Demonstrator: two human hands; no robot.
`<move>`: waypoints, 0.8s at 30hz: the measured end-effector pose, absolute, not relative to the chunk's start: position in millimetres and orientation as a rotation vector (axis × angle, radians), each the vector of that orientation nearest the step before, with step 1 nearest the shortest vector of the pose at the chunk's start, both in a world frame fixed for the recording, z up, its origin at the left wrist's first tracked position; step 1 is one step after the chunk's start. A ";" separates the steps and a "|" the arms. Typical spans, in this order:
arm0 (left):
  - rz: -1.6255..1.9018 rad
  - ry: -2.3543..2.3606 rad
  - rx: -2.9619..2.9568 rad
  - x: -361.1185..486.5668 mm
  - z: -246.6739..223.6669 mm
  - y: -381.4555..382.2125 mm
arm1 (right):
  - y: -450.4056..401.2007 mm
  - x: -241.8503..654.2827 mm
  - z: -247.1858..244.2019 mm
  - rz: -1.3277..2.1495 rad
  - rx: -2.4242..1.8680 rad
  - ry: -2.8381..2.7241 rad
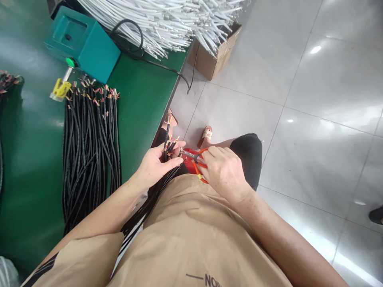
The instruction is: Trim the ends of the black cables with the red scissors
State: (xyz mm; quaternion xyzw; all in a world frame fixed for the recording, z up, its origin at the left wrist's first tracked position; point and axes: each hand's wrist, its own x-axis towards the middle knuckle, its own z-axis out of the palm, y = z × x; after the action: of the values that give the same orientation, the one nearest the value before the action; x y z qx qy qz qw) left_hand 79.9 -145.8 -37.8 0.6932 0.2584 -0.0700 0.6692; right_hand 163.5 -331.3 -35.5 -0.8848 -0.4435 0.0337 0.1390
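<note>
A bundle of black cables (pixel 160 185) with stripped ends and thin coloured wires is gripped in my left hand (pixel 157 163), thumb across it. My right hand (pixel 223 165) is closed around a pair of pliers (pixel 196 156) with orange handles. The plier jaws point left and meet the end of one cable by my left fingertips; whether they bite on a wire is too small to tell. The bundle hangs down across my lap. A red surface shows behind the pliers.
On the green table (pixel 146 99) at my left lies a pile of black cables (pixel 89 159) beside a teal machine (pixel 85 44) and a yellow-topped tool (pixel 60 88). Many white cables (pixel 167 24) spread at the back. A cardboard box (pixel 215 59) stands on the tiled floor.
</note>
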 end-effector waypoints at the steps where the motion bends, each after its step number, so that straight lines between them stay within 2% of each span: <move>1: -0.160 0.585 1.561 80.0 -37.4 -145.9 | -331.8 163.9 -35.6 0.092 -2.562 -1.298; 10: -0.179 0.604 1.580 79.9 -36.4 -147.1 | -334.6 161.6 -37.2 0.007 -2.585 -1.306; 16: -0.188 0.603 1.645 78.6 -40.0 -145.3 | -332.1 168.6 -43.1 0.255 -2.433 -1.046; 19: -0.184 0.613 1.596 77.7 -41.7 -144.8 | -327.7 169.8 -41.2 0.263 -2.350 -0.929; 24: -0.165 0.619 1.539 77.3 -42.3 -145.1 | -323.2 163.8 -37.7 0.177 -2.405 -1.078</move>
State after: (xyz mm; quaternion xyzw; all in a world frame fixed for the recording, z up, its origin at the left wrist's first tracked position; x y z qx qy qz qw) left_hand 77.3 -145.1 -42.3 0.6836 0.2751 -0.0733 0.6721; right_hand 163.8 -323.2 -37.7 -0.8822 -0.3954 0.0650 0.2474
